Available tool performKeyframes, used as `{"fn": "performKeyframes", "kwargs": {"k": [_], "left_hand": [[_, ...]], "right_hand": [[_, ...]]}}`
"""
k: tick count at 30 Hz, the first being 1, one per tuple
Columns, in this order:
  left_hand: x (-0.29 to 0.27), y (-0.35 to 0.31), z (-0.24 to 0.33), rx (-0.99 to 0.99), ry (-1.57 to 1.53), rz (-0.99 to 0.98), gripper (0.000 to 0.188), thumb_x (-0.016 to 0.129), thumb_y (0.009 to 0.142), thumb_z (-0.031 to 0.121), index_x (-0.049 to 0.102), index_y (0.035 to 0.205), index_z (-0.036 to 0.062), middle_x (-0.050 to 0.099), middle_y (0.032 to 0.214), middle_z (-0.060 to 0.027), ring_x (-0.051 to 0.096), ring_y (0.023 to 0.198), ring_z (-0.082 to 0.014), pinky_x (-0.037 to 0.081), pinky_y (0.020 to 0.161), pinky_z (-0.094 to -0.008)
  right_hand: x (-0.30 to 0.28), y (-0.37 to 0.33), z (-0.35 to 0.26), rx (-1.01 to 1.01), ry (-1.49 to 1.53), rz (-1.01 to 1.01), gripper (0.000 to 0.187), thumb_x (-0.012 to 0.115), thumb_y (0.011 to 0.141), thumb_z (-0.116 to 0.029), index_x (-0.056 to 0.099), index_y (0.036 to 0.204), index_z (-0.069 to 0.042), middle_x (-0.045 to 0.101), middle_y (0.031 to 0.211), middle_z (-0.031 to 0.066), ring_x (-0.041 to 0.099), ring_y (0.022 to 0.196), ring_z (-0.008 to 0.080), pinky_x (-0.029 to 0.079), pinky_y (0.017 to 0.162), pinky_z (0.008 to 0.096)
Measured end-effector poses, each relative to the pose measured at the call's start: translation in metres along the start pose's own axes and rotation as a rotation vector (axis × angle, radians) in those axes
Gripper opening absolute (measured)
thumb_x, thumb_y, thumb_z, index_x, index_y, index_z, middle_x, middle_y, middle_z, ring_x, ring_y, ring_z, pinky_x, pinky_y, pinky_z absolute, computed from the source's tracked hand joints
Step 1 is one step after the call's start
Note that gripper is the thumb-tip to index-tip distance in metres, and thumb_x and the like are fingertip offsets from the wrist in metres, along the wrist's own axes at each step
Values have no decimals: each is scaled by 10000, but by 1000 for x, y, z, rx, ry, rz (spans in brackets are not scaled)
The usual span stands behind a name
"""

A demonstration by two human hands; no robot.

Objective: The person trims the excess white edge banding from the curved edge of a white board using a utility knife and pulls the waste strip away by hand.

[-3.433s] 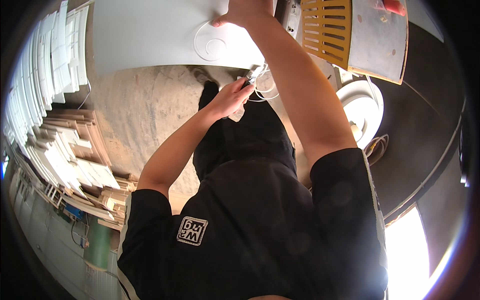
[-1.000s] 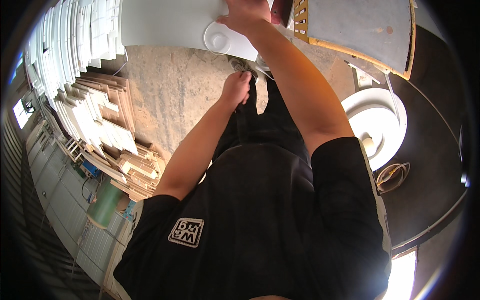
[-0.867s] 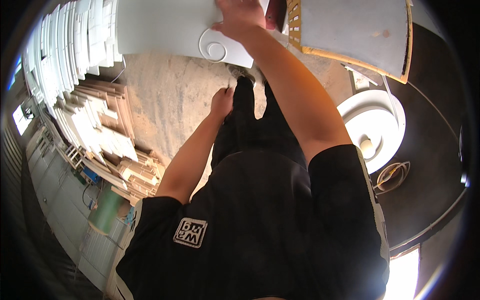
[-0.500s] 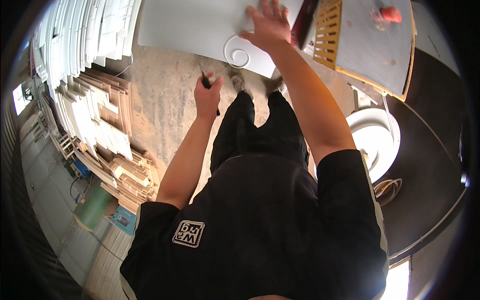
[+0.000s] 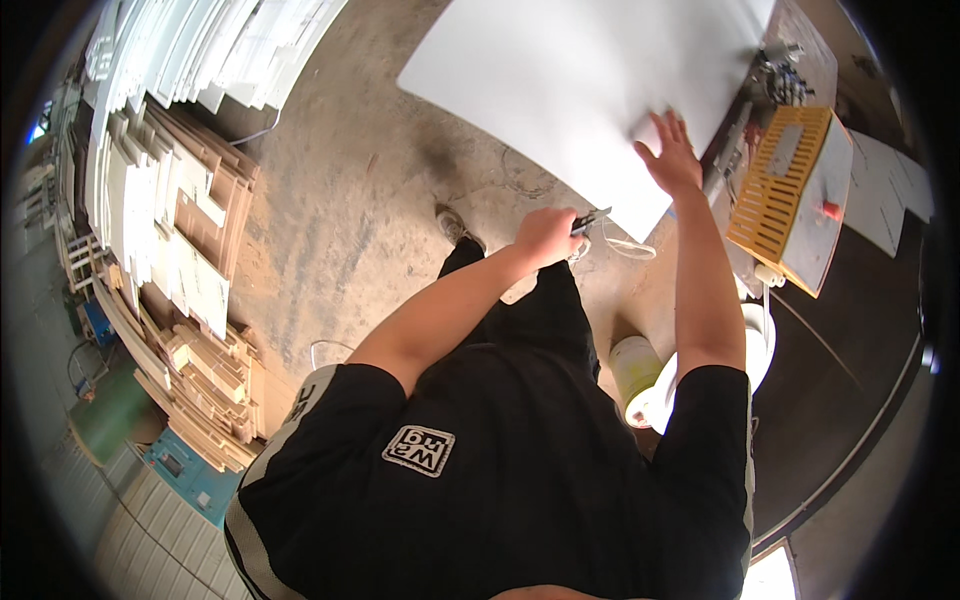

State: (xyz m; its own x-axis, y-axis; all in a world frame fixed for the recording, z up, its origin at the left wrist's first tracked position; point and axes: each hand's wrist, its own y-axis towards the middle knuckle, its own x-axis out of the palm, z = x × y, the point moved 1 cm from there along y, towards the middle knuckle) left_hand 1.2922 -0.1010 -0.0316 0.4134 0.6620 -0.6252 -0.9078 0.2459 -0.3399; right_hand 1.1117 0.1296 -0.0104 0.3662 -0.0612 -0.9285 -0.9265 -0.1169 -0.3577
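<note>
A large white panel [image 5: 540,90] lies in front of me, its near corner pointing toward my legs. My right hand [image 5: 677,160] rests on it with spread fingers, close to its right edge. My left hand [image 5: 545,238] is closed around a dark-handled utility knife [image 5: 592,220], whose blade points right toward the near corner. Below that corner hangs a thin, pale curled strip [image 5: 630,247], just beyond the blade. Whether the blade touches the strip or the panel I cannot tell.
At right stands a machine with a slotted yellow side [image 5: 780,185] and a red knob [image 5: 831,210]. A pale bucket [image 5: 634,370] is below my right forearm. Stacked white boards [image 5: 215,45] and wood offcuts [image 5: 205,365] line the left. My shoe [image 5: 458,226] is on the concrete floor.
My left hand has brought the knife rightward to the panel's near corner. The right hand remains spread on the panel. The whole view has shifted and turned, and the strip's loop now hangs past the corner.
</note>
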Motion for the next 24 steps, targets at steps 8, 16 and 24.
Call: {"fn": "performKeyframes", "kwargs": {"k": [8, 16, 24], "left_hand": [[-137, -175, -251, -423, -175, 114, 442, 652, 976, 492, 658, 994, 51, 685, 804, -154, 680, 732, -314, 526, 657, -437], [-282, -238, -315, -830, -927, 450, 268, 630, 1036, 306, 557, 972, 56, 606, 755, -62, 592, 509, -158, 483, 442, -326], [-348, -145, -318, -701, -968, 412, 266, 553, 1084, 311, 586, 1042, 50, 598, 746, -49, 556, 543, -126, 464, 488, -299]], "right_hand": [[-8, 19, -64, 297, -6, -118, 1259, 659, 768, -846, 160, 1652, -100, 53, 1733, 193, 35, 1597, 413, 297, 1247, 528], [-7, 34, -76, 469, -5, -137, 1356, 650, 713, -904, 113, 1655, -88, -11, 1737, 177, -23, 1604, 383, 341, 1212, 585], [-14, 37, -101, 626, 97, -114, 1163, 555, 843, -847, 169, 1659, -114, -15, 1754, 98, -26, 1614, 322, 272, 1182, 725]]}}
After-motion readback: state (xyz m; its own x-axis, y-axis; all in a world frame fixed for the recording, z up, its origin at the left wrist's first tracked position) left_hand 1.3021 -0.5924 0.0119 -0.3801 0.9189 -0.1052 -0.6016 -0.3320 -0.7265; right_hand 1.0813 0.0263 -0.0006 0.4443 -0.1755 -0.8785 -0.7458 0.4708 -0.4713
